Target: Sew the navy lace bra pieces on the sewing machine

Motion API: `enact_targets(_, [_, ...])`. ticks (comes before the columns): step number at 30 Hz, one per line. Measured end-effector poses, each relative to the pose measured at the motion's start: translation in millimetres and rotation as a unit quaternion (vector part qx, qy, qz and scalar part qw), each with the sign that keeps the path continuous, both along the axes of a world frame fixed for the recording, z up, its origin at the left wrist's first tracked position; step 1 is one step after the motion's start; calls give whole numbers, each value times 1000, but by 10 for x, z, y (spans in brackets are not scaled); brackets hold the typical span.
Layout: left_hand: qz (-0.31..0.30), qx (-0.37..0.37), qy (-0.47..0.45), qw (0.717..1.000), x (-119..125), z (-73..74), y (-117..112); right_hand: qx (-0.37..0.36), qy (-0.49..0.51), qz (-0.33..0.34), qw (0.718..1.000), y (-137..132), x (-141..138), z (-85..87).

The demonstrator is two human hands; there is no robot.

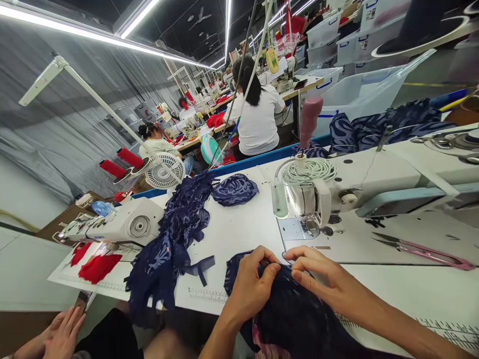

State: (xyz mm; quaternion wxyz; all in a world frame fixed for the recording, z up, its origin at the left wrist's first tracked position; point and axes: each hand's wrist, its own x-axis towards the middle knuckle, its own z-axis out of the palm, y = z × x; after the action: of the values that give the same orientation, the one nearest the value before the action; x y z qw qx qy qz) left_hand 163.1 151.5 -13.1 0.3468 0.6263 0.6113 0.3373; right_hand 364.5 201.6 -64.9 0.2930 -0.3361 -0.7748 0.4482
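Note:
A dark navy patterned garment piece lies over the table's front edge and hangs toward my lap, with a bit of pink patterned cloth showing below. My left hand pinches its upper edge between thumb and curled fingers. Close on the right, my right hand has its thumb and fingertips on the same edge; the exact grip is partly hidden. Both hands are just in front of the sewing machine needle area. Pink-handled thread snips lie on the machine bed to the right.
A heap of navy fabric strips and a folded navy piece lie left on the table. Another sewing machine stands beyond, with red cloth. A co-worker's hands show at lower left. A phone rests against my machine.

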Motion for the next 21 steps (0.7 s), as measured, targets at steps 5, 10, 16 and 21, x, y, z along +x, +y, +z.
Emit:
enact_targets(5, [-8,-11,-5,1000,-1,17,7,-28,5,-37,999,19,-50,-26])
enact_targets(10, [24,-22,21,999,32,-214,-91,13,-28,-82,996,-36,-82,-40])
enact_targets(16, [16,-50,248,967,-165,-2,72,-111,-18,-2,994,103,-527,6])
enact_targets(21, [-101,-11,411,906,-96,348,724,-165,-33,-47,985,397,-600,-73])
